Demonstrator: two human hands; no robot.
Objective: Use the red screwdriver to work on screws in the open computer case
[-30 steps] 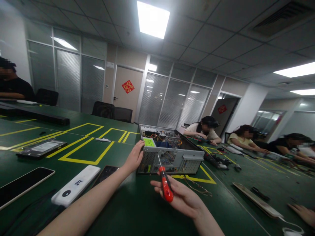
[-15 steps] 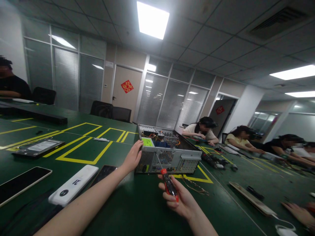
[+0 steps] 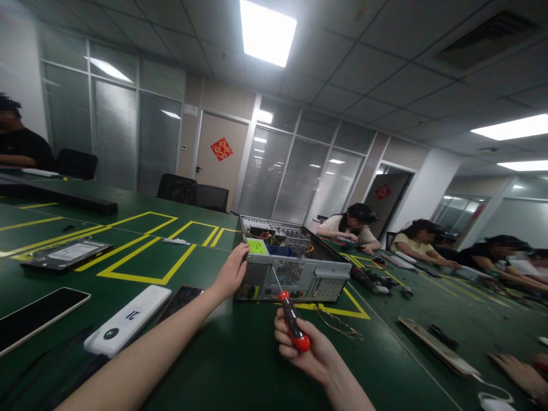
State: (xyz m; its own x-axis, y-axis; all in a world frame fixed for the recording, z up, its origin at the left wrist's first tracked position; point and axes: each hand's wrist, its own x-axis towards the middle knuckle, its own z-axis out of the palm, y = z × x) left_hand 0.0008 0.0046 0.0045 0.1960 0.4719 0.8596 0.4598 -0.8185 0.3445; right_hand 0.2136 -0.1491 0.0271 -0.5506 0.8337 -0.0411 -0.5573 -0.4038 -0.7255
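Observation:
An opened computer case (image 3: 319,282) lies on its side on the green table, its rear panel facing me. Its inside shows colored wires and a power supply with a bright green label (image 3: 257,246). My left hand (image 3: 233,271) grips the case's left rear corner, fingers over the edge by that label. In my right hand (image 3: 306,342) is a red and black screwdriver (image 3: 293,319), fingers wrapped around its handle. The screwdriver's shaft slants up to the rear panel, and its tip meets the panel near the vented area.
Left of me lie a hard drive (image 3: 68,254), a phone (image 3: 40,317), a white power bank (image 3: 128,319) and a dark phone (image 3: 182,299). Eyeglasses (image 3: 340,322) sit before the case. Right are another phone (image 3: 436,345) and a person's hand (image 3: 518,371). Several people work around the table.
The screwdriver's handle has turned and tilted in my right hand, so its red end now shows. My right fingers have shifted their hold. My left hand stays on the case.

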